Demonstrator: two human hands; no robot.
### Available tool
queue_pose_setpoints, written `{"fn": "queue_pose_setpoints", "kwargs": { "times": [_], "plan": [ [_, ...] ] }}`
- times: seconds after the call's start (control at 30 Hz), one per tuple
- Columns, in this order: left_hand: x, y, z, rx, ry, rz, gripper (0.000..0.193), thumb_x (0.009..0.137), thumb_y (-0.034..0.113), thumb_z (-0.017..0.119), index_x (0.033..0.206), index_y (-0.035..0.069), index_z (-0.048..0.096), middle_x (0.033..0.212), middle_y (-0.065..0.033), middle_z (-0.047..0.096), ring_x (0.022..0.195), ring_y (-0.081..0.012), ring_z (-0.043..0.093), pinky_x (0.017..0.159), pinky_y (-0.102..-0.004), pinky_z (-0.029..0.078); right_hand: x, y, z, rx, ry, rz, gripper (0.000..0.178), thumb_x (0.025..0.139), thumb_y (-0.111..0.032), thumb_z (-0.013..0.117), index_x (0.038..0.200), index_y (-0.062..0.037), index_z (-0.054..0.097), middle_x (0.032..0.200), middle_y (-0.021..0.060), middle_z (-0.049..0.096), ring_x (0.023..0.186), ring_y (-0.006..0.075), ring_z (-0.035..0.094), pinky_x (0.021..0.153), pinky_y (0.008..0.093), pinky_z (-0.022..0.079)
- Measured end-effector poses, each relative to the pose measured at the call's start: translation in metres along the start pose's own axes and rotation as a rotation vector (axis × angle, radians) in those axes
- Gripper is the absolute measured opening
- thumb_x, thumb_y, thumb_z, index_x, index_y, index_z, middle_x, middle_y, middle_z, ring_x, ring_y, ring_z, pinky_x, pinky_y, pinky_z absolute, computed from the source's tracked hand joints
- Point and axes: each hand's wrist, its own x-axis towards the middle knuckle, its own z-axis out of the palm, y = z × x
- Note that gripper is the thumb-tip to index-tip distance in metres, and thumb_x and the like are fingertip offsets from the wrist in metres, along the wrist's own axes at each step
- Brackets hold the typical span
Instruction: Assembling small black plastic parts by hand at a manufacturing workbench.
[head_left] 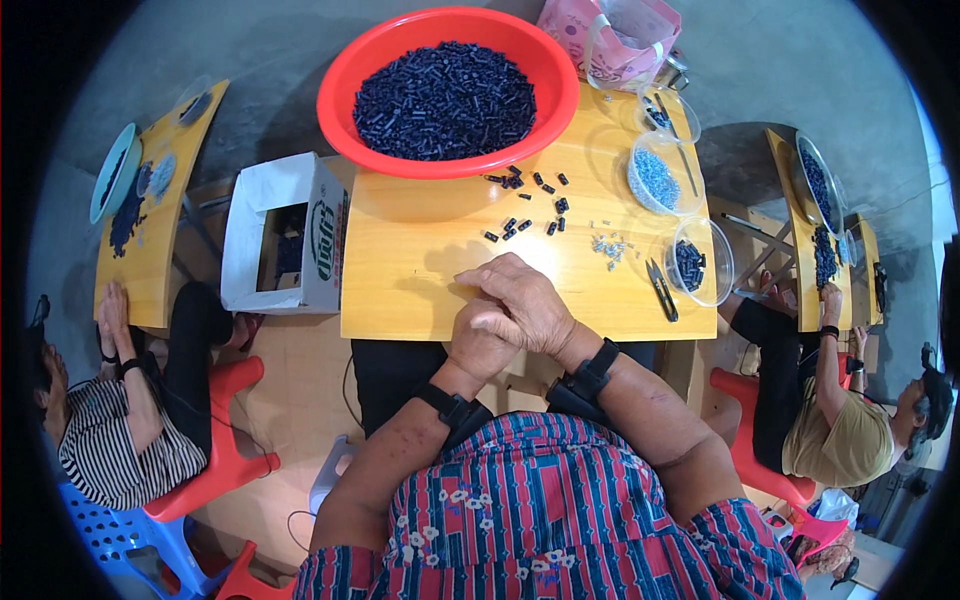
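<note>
My two hands rest together at the near edge of the wooden table. My right hand [525,297] lies closed over my left hand [480,338], its fingers bent across it. The fingers of my left hand are mostly hidden underneath. Beyond them, several small dark plastic pieces [510,228] are scattered on the tabletop, with tiny pale pieces [611,247] to their right. Black thread snips [662,291] lie near the right edge. Beside them stands a clear round tub of dark pieces [690,266]. A large red basin [548,100] heaped with dark pieces sits at the back.
Another clear tub [655,182] contains light blue pieces, with a smaller tub [672,112] behind it. A pink bag [610,45] stands at the back. Left of the table is an open white carton [250,230]. One person [135,430] sits at the left, another [835,430] at the right.
</note>
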Motion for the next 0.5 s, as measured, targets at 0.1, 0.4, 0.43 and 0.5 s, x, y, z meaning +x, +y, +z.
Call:
{"fn": "queue_pose_setpoints", "kwargs": {
  "times": [0.1,0.4,0.43,0.5],
  "plan": [
    [-0.005,-0.006,0.004,-0.044,0.015,0.007,0.03,0.087,0.022,0.065,0.11,0.004,0.066,0.104,-0.0175,0.069,0.096,-0.036,0.067,0.08,-0.0426,0.054,0.001,0.004,0.003,-0.004,-0.026,-0.001,0.075,0.082,-0.071,0.058,0.121,-0.0068,0.066,0.096,0.017,0.065,0.098,0.0373,0.059,0.092,0.0454,0.049],
    [-0.013,-0.02,0.015,-0.035,-0.075,-0.063,0.033,0.089,0.021,0.066,0.119,0.006,0.062,0.114,-0.0145,0.065,0.107,-0.0304,0.063,0.087,-0.0407,0.052,-0.001,0.006,0.003,0.005,-0.08,-0.018,0.08,0.079,-0.074,0.059,0.122,-0.0077,0.066,0.107,0.0171,0.062,0.101,0.0377,0.057,0.094,0.0457,0.048],
    [-0.012,-0.018,0.016,-0.101,0.053,-0.003,0.029,0.086,0.025,0.068,0.106,0.005,0.069,0.101,-0.0164,0.07,0.094,-0.0348,0.068,0.076,-0.0422,0.056,0.0,0.007,0.003,0.007,-0.08,-0.014,0.08,0.079,-0.074,0.059,0.122,-0.0077,0.066,0.107,0.0171,0.062,0.101,0.0377,0.057,0.094,0.0457,0.048],
    [-0.019,-0.023,0.014,0.012,-0.09,-0.012,0.035,0.092,0.021,0.063,0.124,0.007,0.058,0.121,-0.0138,0.061,0.112,-0.0292,0.059,0.09,-0.0397,0.05,0.0,0.009,0.005,0.004,-0.075,-0.042,0.08,0.078,-0.074,0.06,0.122,-0.0075,0.066,0.105,0.0165,0.06,0.1,0.0372,0.056,0.093,0.0453,0.048]
  ]
}}
